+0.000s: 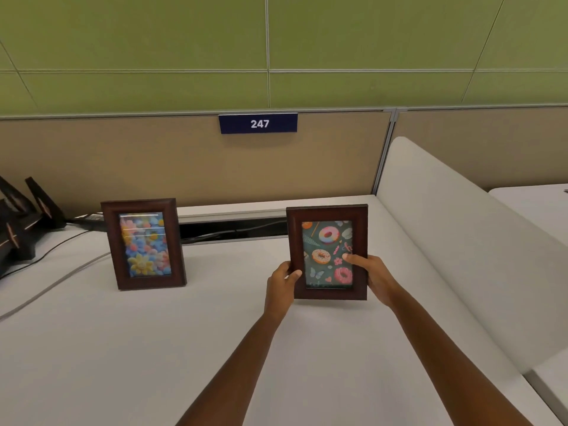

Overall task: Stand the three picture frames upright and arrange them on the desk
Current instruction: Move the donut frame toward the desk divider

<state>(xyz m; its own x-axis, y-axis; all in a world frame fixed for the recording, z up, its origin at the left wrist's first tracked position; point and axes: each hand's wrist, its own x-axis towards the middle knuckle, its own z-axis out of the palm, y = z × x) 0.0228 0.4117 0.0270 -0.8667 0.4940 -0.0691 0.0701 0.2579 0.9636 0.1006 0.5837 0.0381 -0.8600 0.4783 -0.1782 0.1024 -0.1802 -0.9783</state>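
We are looking down at a white tabletop (123, 348) with 2 picture frames showing. We are holding the donut frame (327, 253) with both hands. It is a dark brown frame with a picture of donuts and sweets. It is standing up tall on the right part of the tabletop, near the white side wall (461, 241). Its bottom edge looks like it is touching the tabletop, but we cannot tell for sure.

Our left hand (281, 287) is gripping the frame's left edge, with the thumb lying on the front. Our right hand (373, 275) is gripping the right edge, and its thumb is pressing on the glass. The other fingers are tucked behind the frame, so we are not seeing them.

The flower frame (143, 243) is standing by itself on the left, well apart from our hands. It is leaning back a little and showing bright flowers.

Behind the frames, a tan wall is carrying a blue sign (258, 123) saying 247. A black thing with pointy sticks (21, 222) is sitting at the far left, and a gray cable (52, 285) is lying across the tabletop beside it.
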